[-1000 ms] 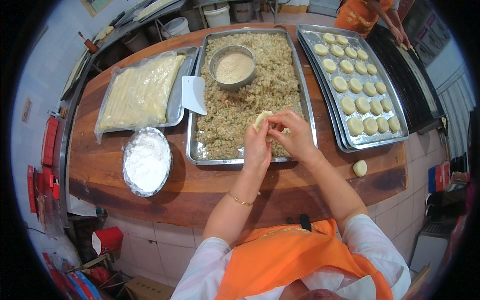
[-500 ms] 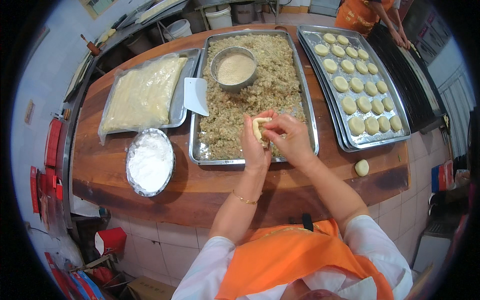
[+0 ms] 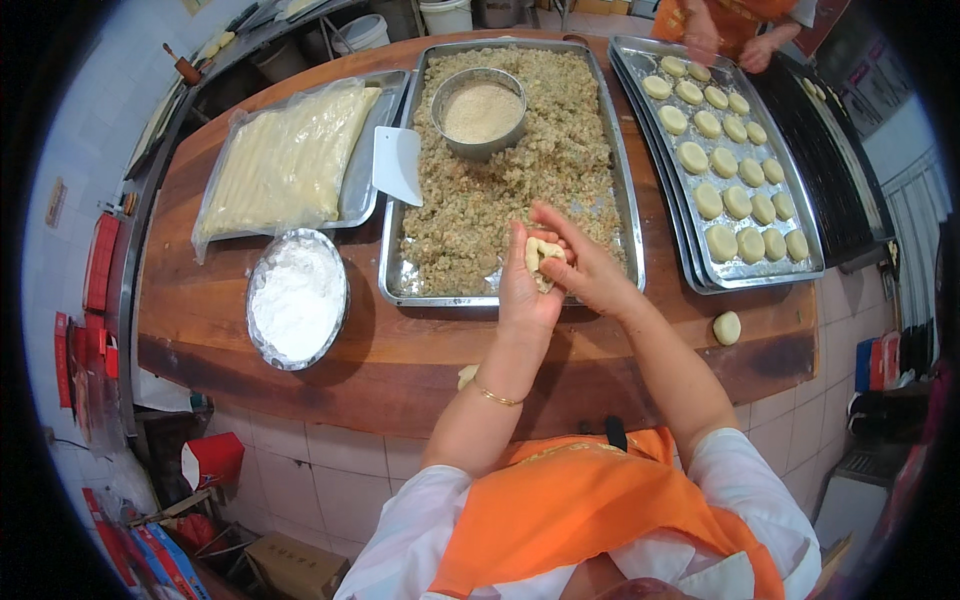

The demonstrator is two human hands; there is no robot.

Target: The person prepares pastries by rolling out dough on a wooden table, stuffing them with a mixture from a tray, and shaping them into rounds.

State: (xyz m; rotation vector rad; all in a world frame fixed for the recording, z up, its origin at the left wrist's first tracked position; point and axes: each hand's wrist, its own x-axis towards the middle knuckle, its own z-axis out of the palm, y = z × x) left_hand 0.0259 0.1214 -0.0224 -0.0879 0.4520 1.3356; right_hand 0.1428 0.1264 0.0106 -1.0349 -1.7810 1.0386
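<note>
Between my two hands, above the near part of the filling tray, is a pale dough wrapper (image 3: 541,252) gathered inward, its middle still partly open. My left hand (image 3: 523,287) cups it from the left and below, fingers curled up around its side. Against its right side rests my right hand (image 3: 592,268), with the thumb pressing on the rim and the fingers bent over the far side. A large metal tray (image 3: 388,284) underneath holds crumbly greenish-brown filling (image 3: 575,150). A round metal tin (image 3: 480,115) of pale crumbs and a white plastic scraper (image 3: 397,165) sit at that tray.
Left lies plastic-covered dough (image 3: 290,155) on a tray, with a bowl of white flour (image 3: 297,300) nearer. Stacked trays (image 3: 700,278) at right carry rows of round pastries; one pastry (image 3: 727,328) sits on the wooden table (image 3: 400,385). A co-worker's hands (image 3: 703,38) are beyond.
The dough's rim is drawn in more, and my right hand has gone from pinching its edge to curving around it. The co-worker's hands have moved left, toward the pastry tray.
</note>
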